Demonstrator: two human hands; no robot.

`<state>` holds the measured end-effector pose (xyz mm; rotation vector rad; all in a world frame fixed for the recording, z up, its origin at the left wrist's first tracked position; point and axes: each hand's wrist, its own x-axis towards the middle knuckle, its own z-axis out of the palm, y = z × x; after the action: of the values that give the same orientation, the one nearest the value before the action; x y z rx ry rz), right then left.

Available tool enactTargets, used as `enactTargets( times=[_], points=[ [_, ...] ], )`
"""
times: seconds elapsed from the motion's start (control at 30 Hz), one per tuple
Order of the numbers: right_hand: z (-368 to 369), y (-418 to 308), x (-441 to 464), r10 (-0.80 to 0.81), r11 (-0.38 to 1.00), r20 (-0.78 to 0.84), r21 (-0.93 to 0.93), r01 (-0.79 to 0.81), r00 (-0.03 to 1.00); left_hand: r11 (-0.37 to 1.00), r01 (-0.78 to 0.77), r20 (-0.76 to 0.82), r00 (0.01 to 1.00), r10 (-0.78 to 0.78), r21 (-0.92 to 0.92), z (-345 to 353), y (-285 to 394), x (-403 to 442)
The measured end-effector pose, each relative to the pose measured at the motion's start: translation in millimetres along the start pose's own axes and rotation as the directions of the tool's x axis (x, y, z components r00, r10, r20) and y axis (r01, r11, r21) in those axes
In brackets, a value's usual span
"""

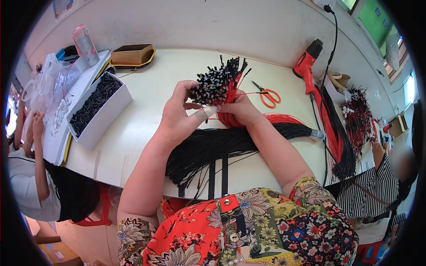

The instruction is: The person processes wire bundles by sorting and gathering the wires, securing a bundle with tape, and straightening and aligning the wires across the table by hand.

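Note:
Both hands are closed around a thick bundle of red wires (228, 119) whose ends wear short black sleeves (212, 84) that face up and toward the left. My left hand (177, 113) grips the bundle from its left, with a white covering and a grey band on the thumb. On the other side my right hand (242, 108) grips the red wires just below the sleeves. Under my forearms lies a long bundle of black wires (213, 148), tied with clear wrap at its right end. Some fingers are hidden behind the bundle.
A white box of black sleeves (100, 106) stands at left, orange-handled scissors (268, 96) at right. A red heat gun (306, 66) sits by the wall, near more red and black wires (335, 128). Co-workers sit on both sides; a brown tray (132, 55) is at the back.

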<state>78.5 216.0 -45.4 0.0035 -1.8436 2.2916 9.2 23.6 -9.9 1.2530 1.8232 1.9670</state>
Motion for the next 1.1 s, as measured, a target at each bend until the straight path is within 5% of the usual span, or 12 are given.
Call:
enactTargets(
  times=[0.1, 0.27, 0.4, 1.1],
  points=[
    [3, 5, 1, -0.016, 0.996, -0.022, -0.092, 0.014, 1.0, 0.999, -0.039, -0.085, 0.996, 0.036, -0.025, 4, -3, -1],
    [7, 3, -2, -0.055, 0.987, 0.017, -0.153, 0.057, 0.998, 0.994, 0.01, -0.011, 1.0, -0.009, 0.108, -5, -6, 0],
    [2, 5, -1, -0.077, 0.99, 0.027, -0.119, 0.079, 0.997, 0.998, 0.047, 0.014, 0.999, -0.046, -0.032, -5, -4, 1],
    [2, -2, -5, -0.062, 0.998, 0.05, -0.006, 0.062, 0.997, 0.985, -0.125, 0.088, 0.987, 0.136, -0.119, -7, -16, 0]
  ],
)
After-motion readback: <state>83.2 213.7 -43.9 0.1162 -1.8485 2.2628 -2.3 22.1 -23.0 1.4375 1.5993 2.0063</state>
